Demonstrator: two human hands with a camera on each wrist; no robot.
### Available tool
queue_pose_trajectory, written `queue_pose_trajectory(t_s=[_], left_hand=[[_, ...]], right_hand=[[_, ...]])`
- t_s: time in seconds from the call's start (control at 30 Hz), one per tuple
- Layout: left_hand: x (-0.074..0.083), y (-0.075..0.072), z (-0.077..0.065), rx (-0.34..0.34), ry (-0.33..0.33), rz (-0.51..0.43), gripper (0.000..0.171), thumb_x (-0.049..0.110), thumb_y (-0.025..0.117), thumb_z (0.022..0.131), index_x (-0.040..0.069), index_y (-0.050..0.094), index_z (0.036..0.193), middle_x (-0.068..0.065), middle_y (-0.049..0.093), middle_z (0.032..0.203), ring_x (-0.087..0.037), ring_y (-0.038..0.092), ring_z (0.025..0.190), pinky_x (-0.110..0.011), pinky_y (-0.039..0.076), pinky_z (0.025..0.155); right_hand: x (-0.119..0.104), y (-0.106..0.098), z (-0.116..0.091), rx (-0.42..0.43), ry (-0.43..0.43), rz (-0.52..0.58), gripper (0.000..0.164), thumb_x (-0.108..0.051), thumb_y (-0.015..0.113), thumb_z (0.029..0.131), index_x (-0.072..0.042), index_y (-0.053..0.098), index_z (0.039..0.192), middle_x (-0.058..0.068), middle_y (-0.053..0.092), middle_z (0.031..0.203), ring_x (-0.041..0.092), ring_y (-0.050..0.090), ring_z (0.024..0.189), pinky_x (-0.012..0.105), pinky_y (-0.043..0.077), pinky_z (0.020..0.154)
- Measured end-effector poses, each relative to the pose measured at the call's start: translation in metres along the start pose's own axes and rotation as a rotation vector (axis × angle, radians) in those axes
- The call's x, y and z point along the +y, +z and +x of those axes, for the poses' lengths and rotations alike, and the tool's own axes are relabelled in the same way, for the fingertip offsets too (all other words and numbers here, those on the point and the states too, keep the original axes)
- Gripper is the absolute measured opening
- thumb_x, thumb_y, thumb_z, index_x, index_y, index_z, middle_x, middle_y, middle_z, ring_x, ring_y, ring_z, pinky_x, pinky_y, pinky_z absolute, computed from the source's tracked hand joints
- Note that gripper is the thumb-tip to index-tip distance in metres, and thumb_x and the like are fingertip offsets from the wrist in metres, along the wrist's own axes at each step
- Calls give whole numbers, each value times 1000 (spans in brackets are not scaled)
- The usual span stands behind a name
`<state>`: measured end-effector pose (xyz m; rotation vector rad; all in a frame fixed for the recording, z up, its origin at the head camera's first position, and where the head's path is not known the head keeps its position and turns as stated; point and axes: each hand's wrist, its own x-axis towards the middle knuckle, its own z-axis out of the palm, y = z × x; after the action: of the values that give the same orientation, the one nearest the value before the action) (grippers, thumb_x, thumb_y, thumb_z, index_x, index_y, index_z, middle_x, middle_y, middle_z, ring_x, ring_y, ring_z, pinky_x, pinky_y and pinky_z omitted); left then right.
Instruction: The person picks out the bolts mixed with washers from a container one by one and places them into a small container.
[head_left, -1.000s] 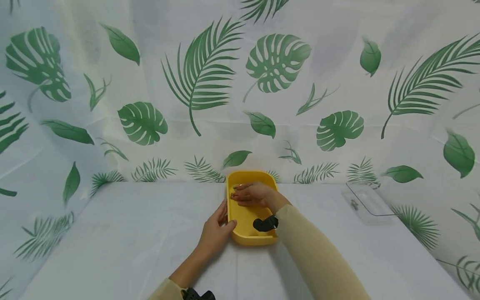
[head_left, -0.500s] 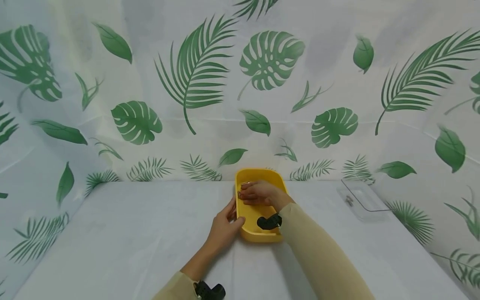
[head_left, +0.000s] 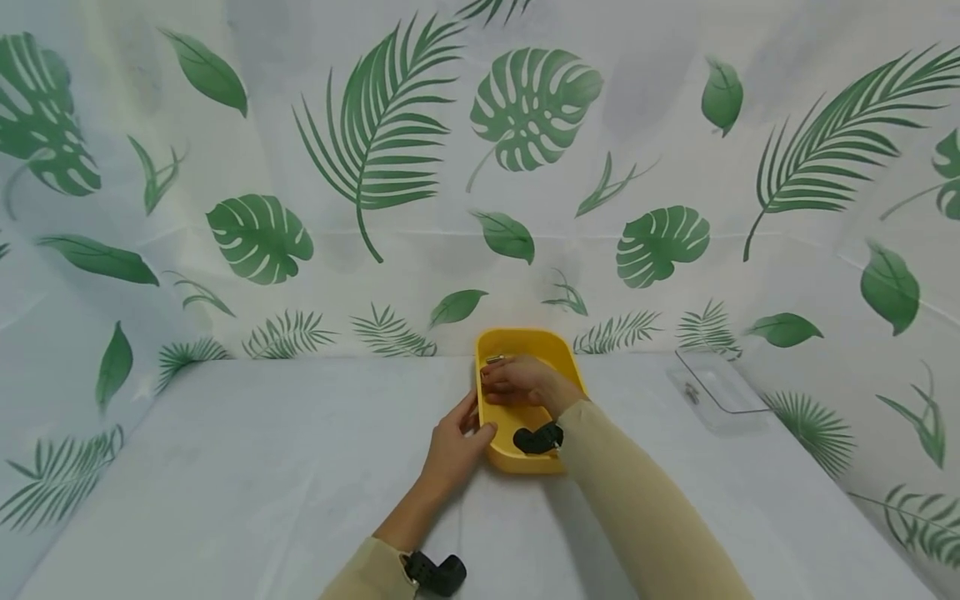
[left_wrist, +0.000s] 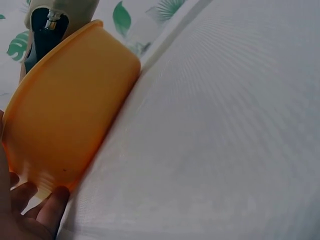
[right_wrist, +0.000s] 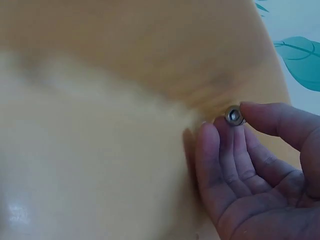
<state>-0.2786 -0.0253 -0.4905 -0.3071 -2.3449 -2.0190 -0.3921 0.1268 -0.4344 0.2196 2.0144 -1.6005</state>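
Note:
A deep yellow plastic bin (head_left: 528,463) with rounded corners stands at the far middle of the table. My left hand (head_left: 453,450) grips its near left side, thumb at the rim. In the left wrist view, the fingers (left_wrist: 51,212) meet the bin's outer wall (left_wrist: 75,100) low down. My right hand (head_left: 525,382) reaches inside the bin. It pinches a small metal cylinder (right_wrist: 233,115) between thumb and fingertips; a round hollow end faces the right wrist camera. From the head, a short shiny metal piece (head_left: 495,358) shows at those fingertips, by the bin's left wall.
To the right lies a clear plastic box (head_left: 723,392) with a dark rim line and small metal pieces (head_left: 692,392) at its left side. A white cloth covers the table (head_left: 300,467). Leaf-printed sheeting (head_left: 420,225) rises right behind the bin and along both sides.
The head view has shifted, so bin and hands appear farther right and slightly higher. Left hand stays on the bin; the right hand's fingers have moved slightly against its left wall.

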Motion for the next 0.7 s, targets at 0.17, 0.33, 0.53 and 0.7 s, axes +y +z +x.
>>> queue_pose_trajectory(t_s=[0.17,0.33,0.53,0.7], left_hand=[[1,-1,2,0,-35,16,65,23,62,95,11,40,155,-11,50,154,-29,57,135,-44,47,113],[0,1,4,-1,-37,28,64,24,62,96,8,42,154,-11,52,152,-28,58,135,-44,48,111],[2,1,5,16,-18,46,63,25,63,95,7,44,153,-13,56,149,-28,61,131,-43,52,107],[-3,-1,-1,37,-14,47,65,28,65,96,12,43,154,-12,55,150,-28,62,130,-40,53,106]], right_hand=[[-5,-2,-3,2,-10,-40,33,-8,63,98,1,63,130,6,70,102,15,67,83,25,62,82],[-4,-8,-8,3,-35,-49,31,-6,61,99,4,64,127,8,71,104,15,67,84,25,61,84],[-3,-19,-14,-1,-48,-50,34,-7,63,97,2,65,130,14,69,123,18,67,90,26,61,88],[-5,-21,-19,10,-40,-12,36,-6,65,96,3,65,130,15,68,125,18,65,88,26,61,88]])
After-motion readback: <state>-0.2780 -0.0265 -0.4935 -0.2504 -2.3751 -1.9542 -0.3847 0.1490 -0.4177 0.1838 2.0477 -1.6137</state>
